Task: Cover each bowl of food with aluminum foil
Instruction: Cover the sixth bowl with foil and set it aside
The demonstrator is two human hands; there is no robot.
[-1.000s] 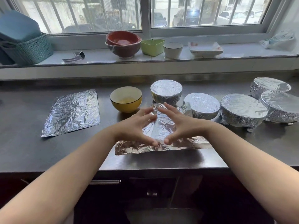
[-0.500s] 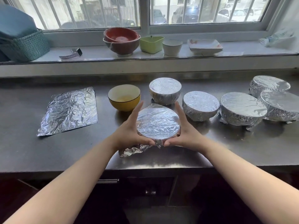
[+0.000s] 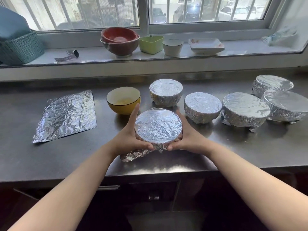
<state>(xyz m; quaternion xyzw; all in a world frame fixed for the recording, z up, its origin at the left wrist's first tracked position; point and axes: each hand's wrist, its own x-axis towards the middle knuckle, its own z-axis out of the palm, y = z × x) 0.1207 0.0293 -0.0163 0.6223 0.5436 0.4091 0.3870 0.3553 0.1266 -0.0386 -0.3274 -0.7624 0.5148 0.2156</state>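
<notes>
A bowl wrapped in foil [image 3: 158,125] stands near the front of the steel counter [image 3: 233,147]. My left hand [image 3: 129,135] cups its left side and my right hand [image 3: 186,137] cups its right side, thumbs meeting at the near rim. A loose foil flap [image 3: 135,155] sticks out below the left thumb. Behind it stands an uncovered yellow bowl [image 3: 124,102] with food inside. A flat foil sheet [image 3: 66,115] lies at the left. Several foil-covered bowls [image 3: 202,106] line the right.
On the window sill stand stacked red bowls [image 3: 119,40], a green dish [image 3: 151,44], a white cup [image 3: 172,46] and white plates [image 3: 206,45]. A teal basket [image 3: 20,47] sits at the far left. The counter's front edge runs just below my wrists.
My hands have pressed the foil down from a loose sheet over the bowl to a tight cover, then spread round its sides. The foil's right flap is now tucked in.
</notes>
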